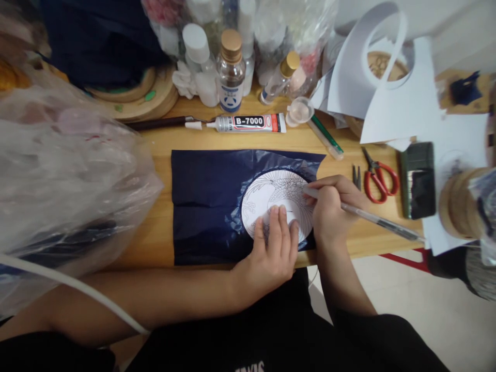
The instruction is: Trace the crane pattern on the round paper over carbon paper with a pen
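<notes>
A round white paper (256, 199) printed with fine line patterns lies on a shiny dark blue sheet (205, 206). My left hand (274, 253) rests on the lower part of the paper, its fingers stretched out and pressing flat. In my right hand (334, 206) is a slim clear pen (382, 221), gripped near its lower end. The pen's tip end meets the right edge of the printed circle; the exact contact is too small to make out. The blue sheet is wrinkled around the circle.
Behind the sheet lie a B-7000 glue tube (250, 123), a green craft knife (327, 137) and several bottles, one with a gold cap (231, 45). Red-handled pliers (380, 178) and a dark phone (418, 181) sit to the right. A plastic bag (73, 191) covers the left side.
</notes>
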Tool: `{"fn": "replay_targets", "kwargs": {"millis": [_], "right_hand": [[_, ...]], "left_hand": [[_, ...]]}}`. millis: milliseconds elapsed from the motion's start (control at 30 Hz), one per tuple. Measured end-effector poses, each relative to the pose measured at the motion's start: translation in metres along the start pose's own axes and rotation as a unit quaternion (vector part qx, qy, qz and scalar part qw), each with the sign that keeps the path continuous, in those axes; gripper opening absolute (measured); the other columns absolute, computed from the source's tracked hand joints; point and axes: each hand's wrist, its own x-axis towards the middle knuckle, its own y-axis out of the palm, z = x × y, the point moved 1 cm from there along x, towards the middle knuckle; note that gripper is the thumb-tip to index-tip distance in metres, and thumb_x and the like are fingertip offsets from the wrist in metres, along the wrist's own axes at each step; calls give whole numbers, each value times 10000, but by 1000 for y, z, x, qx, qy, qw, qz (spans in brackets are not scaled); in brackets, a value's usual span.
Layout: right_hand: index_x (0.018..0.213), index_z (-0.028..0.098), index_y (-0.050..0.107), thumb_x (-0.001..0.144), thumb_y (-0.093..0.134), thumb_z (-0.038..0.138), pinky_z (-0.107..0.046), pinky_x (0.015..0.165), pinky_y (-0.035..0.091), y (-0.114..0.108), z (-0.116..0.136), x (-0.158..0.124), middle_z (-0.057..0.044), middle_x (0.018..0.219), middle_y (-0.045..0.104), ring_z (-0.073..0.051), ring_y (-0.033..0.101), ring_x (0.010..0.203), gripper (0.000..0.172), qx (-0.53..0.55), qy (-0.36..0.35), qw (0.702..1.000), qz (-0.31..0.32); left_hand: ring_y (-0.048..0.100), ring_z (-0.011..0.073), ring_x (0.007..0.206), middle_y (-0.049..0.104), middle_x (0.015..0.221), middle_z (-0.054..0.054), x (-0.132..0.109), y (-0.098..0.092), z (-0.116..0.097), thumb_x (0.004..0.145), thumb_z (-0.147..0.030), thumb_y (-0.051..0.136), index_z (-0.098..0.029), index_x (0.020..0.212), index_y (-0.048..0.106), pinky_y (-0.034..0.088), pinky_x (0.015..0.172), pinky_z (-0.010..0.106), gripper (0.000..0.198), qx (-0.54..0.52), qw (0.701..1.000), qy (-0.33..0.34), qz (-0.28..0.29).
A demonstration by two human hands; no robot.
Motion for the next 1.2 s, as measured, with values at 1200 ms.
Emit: {"fn": "replay_targets", "kwargs": {"millis": [1200], "right_hand": [[599, 188, 628, 662, 439, 118, -231, 437, 402, 0, 3, 0, 39, 501, 577, -95, 527, 448, 211, -25, 14, 1000, 4]], "left_hand": [[605, 370, 1139, 585, 1247, 289, 0, -1, 0, 919, -613, 405, 27, 1285, 520, 545, 858, 445, 746, -2, 1000, 6, 1]]}}
